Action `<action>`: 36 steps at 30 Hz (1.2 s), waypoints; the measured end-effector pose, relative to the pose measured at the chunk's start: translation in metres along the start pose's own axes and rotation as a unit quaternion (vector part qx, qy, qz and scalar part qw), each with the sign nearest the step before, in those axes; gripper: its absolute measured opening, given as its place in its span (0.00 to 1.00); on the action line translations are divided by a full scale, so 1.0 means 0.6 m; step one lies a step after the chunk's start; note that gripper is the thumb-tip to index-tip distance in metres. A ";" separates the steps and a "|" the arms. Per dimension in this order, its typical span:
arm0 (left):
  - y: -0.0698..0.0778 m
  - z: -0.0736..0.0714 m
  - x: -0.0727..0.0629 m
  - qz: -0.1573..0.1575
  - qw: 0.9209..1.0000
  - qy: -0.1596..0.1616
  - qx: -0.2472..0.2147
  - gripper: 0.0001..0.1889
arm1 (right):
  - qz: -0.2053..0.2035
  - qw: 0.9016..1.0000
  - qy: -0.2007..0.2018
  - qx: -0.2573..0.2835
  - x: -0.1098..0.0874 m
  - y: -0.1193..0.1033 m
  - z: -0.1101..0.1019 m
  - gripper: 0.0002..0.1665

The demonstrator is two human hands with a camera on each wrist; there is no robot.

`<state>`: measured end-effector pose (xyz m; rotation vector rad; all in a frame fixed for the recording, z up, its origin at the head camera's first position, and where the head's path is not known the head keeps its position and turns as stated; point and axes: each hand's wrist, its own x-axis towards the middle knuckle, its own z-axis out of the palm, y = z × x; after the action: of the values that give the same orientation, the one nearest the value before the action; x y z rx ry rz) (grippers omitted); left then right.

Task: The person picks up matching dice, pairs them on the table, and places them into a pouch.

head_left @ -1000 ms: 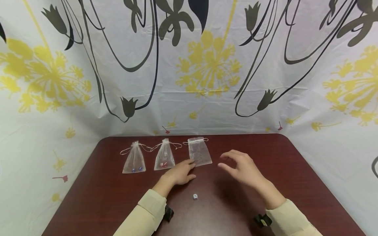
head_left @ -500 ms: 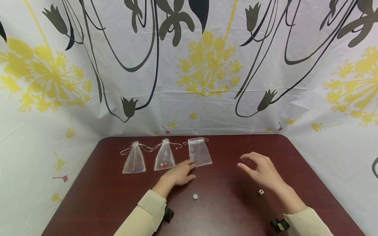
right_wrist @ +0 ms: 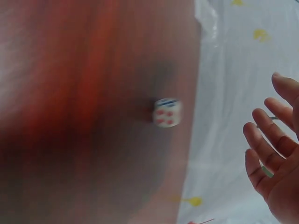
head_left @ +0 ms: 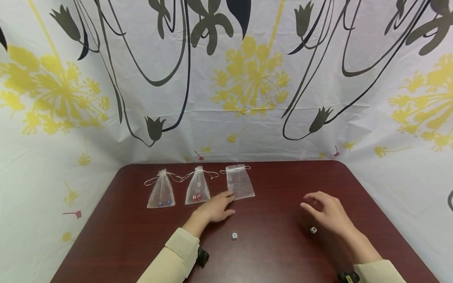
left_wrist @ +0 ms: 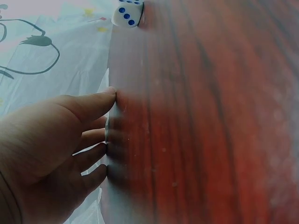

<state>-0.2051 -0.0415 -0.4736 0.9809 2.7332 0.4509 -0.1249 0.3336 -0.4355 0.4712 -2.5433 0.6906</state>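
My left hand (head_left: 214,208) rests on the dark red table with its fingers relaxed, fingertips at the lower left corner of a flat sheer drawstring bag (head_left: 240,182). Just in front of that hand lies a white die (head_left: 234,236), which the left wrist view shows with blue pips. Over the table's right side hovers my right hand (head_left: 329,212), fingers loosely curved around nothing. A second white die (head_left: 313,230) lies below and left of it; the right wrist view shows red pips on one face of this die (right_wrist: 167,113).
Left of the flat bag, a sheer bag with red dice (head_left: 197,188) and another with blue dice (head_left: 161,192) lie on the table (head_left: 141,243), cords drawn. A white flower-patterned cloth (head_left: 226,129) hangs behind the table and along both sides.
My right hand has moved to the right and slightly toward me, uncovering the second white die. The left hand and the bags stay where they were.
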 end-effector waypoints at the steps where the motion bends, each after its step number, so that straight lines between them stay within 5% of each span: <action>1: 0.000 0.000 0.000 0.000 1.000 0.000 -0.001 0.30 | 0.004 1.000 -0.003 0.001 -0.005 0.004 0.003 0.12; 11: -0.001 -0.001 0.001 0.005 1.000 0.004 -0.001 0.30 | 0.017 0.998 -0.056 0.018 -0.040 0.033 0.026 0.14; 22: -0.001 0.000 0.000 0.005 1.000 0.006 -0.005 0.30 | 0.046 0.982 -0.180 0.024 -0.054 0.045 0.021 0.16; 36: -0.002 0.000 0.000 0.005 1.000 0.006 -0.007 0.30 | 0.033 0.979 -0.194 0.043 -0.060 0.050 0.014 0.13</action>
<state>-0.2062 -0.0423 -0.4740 0.9924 2.7334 0.4788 -0.1104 0.3609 -0.4721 0.6041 -2.9126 0.8025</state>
